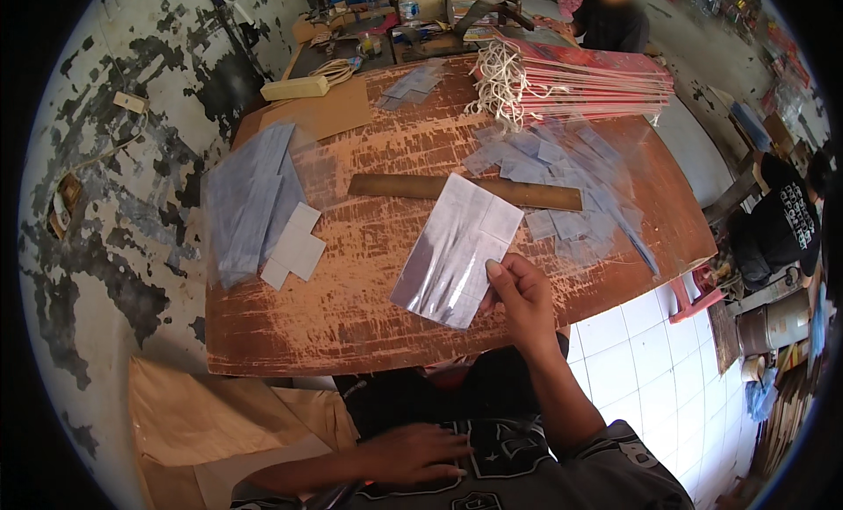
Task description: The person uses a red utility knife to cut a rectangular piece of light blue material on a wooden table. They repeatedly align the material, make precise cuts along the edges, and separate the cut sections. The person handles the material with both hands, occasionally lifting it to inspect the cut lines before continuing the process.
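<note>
Between thumb and fingers, my right hand [520,295] grips the lower right edge of a shiny rectangular plastic-covered sheet [457,247], held tilted over the table's front part. Light glares off its lower half, and faint lines cross its surface. My left hand [417,453] lies against my dark shirt below the table edge, fingers stretched out and nothing in it. A long flat brown strip [544,197], like a ruler, lies behind the sheet and is partly covered by it. Left of the sheet, a pale cross-shaped card piece [297,248] rests beside clear plastic sheets [250,203].
Scattered clear plastic pieces [571,159] cover the right of the worn wooden table [342,317]. Behind them lies a pink-red stack with white cords [588,84]. A brown board [338,111] lies at the far left. Brown paper [202,413] stands lower left. Two people sit beyond.
</note>
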A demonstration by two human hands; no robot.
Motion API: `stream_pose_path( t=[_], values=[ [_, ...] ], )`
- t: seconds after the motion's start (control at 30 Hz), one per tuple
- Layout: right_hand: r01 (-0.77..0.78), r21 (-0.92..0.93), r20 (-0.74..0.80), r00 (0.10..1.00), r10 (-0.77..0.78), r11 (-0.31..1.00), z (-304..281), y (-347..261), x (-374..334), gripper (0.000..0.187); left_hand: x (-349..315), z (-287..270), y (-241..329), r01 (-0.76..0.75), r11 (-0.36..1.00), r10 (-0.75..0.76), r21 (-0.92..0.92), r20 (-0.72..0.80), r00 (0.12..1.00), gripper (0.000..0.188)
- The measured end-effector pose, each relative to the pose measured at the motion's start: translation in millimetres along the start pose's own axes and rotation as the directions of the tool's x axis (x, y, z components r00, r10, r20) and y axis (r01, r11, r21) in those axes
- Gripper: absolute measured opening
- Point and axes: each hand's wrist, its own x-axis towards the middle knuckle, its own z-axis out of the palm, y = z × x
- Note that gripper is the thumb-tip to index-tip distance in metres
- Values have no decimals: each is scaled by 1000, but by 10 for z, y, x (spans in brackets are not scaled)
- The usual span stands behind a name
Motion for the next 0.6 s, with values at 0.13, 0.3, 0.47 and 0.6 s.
stream_pose_path(
  t=[0.13, 0.3, 0.47, 0.6],
  values=[
    [-23, 20, -9, 1000, 23, 1000, 44, -32, -55, 24, -97, -728, 346, -198, 980, 174, -29, -362, 916, 30],
    [-67, 8, 48, 997, 67, 998, 242, 18, -166, 23, -123, -1437, 358, -138, 990, 52, 16, -962, 266, 23],
    [-70, -26, 108, 992, 72, 997, 468, 43, -278, 23, 159, -1833, 21, 8, 980, -190, -199, -922, 338, 36],
    [-89, -65, 97, 991, 96, 994, 531, 61, -312, 24, 239, -1844, -32, 97, 968, -248, -230, -850, 465, 46]
  ],
)
